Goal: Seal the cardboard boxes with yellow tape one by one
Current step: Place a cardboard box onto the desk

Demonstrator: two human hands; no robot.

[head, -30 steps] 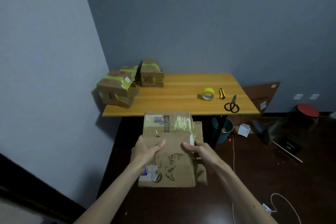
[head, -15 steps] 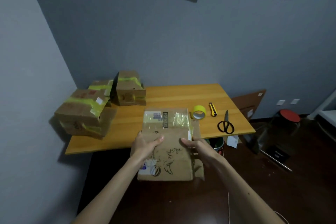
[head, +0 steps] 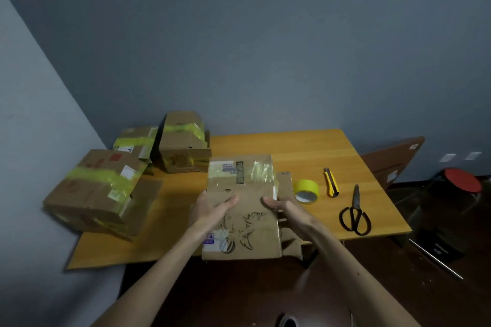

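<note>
Cardboard box (head: 247, 210), not yet sealed, has moved forward over the near edge of the table (head: 292, 146), right of the taped boxes (head: 98, 188). Left hand (head: 212, 207) and right hand (head: 289, 211) grip its sides. Yellow tape roll (head: 307, 190) lies just beside on the right, so taping seems next.

I see a brown cardboard box (head: 247, 210) with black line drawing. Yellow tape roll (head: 307, 190), black scissors (head: 354, 214), orange-wood table (head: 305, 151), grey walls (head: 239, 48).

Dim bluish light from above. The orange wooden table (head: 305, 146) is brightest; the dark floor (head: 398, 287) at lower right goes nearly black. Edges bend; the yellow-taped cardboard box (head: 98, 188) at left is blurred.
</note>
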